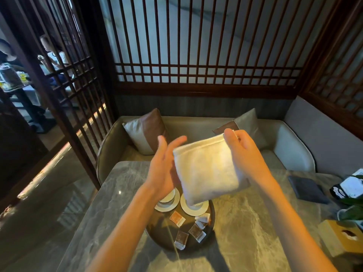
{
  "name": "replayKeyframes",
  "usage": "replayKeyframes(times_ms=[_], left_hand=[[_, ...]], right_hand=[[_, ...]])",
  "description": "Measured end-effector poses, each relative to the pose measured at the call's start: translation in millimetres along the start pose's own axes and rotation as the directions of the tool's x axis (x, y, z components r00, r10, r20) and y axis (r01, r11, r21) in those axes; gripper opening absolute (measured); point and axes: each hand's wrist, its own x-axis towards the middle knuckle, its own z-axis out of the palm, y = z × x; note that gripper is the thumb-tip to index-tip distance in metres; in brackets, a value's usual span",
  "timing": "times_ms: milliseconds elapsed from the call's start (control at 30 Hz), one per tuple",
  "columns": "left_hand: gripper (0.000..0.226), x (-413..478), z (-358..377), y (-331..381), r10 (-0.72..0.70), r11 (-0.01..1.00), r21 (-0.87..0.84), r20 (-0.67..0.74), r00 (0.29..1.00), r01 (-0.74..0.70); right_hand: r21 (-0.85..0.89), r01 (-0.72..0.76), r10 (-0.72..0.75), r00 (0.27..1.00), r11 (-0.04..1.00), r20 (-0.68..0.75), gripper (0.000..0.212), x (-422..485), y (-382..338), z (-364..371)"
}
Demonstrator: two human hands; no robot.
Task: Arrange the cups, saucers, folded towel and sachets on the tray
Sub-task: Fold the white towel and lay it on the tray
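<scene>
A white folded towel hangs in the air above the table, pinched at its top right corner by my right hand. My left hand is beside the towel's left edge, fingers spread, holding nothing. Below them a dark round tray lies on the marble table. On its far side sit two white saucers, partly hidden by the towel and my left hand. Several brown and white sachets lie scattered on the tray's near part. I cannot make out any cups.
A dark flat folder lies at the table's right, with a black and white packet, green leaves and a yellow tissue box near the right edge. A sofa with two cushions stands behind the table. People sit beyond the lattice screen, left.
</scene>
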Motion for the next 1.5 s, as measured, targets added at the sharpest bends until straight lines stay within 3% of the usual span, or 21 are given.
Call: replayKeyframes(times_ms=[67, 133, 333, 400, 533, 633, 767, 867, 1000, 1100, 1200, 1300, 1367, 1500], left_hand=[[0.089, -2, -8, -27, -0.202, 0.922, -0.306, 0.149, 0.968, 0.239], [0.098, -7, -10, -54, -0.284, 0.859, -0.372, 0.227, 0.932, 0.352], [0.074, -4, -14, -62, -0.339, 0.937, -0.106, -0.058, 0.939, 0.332], [0.057, 0, -13, -55, -0.319, 0.947, -0.023, -0.149, 0.936, 0.319], [0.034, 2, -11, -48, -0.283, 0.942, 0.106, -0.255, 0.924, 0.318], [0.030, 0, -18, -46, -0.236, 0.938, 0.178, -0.295, 0.926, 0.296], [0.036, -1, -26, -42, -0.245, 0.930, 0.194, -0.308, 0.919, 0.313], [0.032, 0, -30, -43, -0.190, 0.907, 0.296, -0.347, 0.918, 0.300], [0.031, 1, -39, -39, -0.224, 0.851, 0.400, -0.307, 0.925, 0.339], [0.046, 0, -44, -36, -0.190, 0.854, 0.422, -0.292, 0.937, 0.305], [0.065, -3, -45, -30, -0.125, 0.837, 0.496, -0.239, 0.963, 0.232], [0.051, -6, -41, -21, -0.057, 0.794, 0.597, -0.107, 0.993, 0.110], [0.038, -5, -37, -18, 0.044, 0.738, 0.674, -0.100, 0.994, 0.035], [0.031, -4, -30, -17, 0.257, 0.676, 0.736, -0.173, 0.951, -0.049]], right_hand=[[0.041, -0.071, 0.072, 0.997, 0.997, -0.017, 0.039, 2, 6, 9], [0.022, -0.148, 0.148, 0.989, 0.989, 0.007, 0.047, 1, 16, 13], [-0.093, -0.176, 0.175, 0.984, 0.980, -0.021, 0.048, -7, 44, 6], [-0.034, -0.198, 0.198, 0.980, 0.980, -0.005, 0.048, -8, 45, 3], [0.221, -0.374, 0.314, 0.912, 0.901, 0.264, 0.049, -16, 67, 0], [0.234, -0.333, 0.237, 0.903, 0.914, 0.358, 0.068, -22, 86, 0], [0.277, -0.278, 0.180, 0.925, 0.920, 0.334, 0.055, -19, 89, 0], [0.243, -0.227, 0.118, 0.912, 0.943, 0.394, 0.048, -22, 92, 5], [0.242, -0.161, 0.112, 0.972, 0.957, 0.205, 0.030, -21, 99, 10], [0.252, -0.204, 0.121, 0.944, 0.946, 0.308, 0.051, -19, 102, 1], [0.115, -0.171, 0.104, 0.892, 0.979, 0.440, 0.068, -16, 100, -5], [0.127, -0.054, 0.014, 0.954, 0.990, 0.300, 0.045, -11, 93, -5], [0.158, -0.054, 0.011, 0.966, 0.986, 0.260, 0.033, -9, 87, -7], [0.072, -0.020, -0.004, 0.947, 0.997, 0.321, 0.040, -7, 74, -7]])
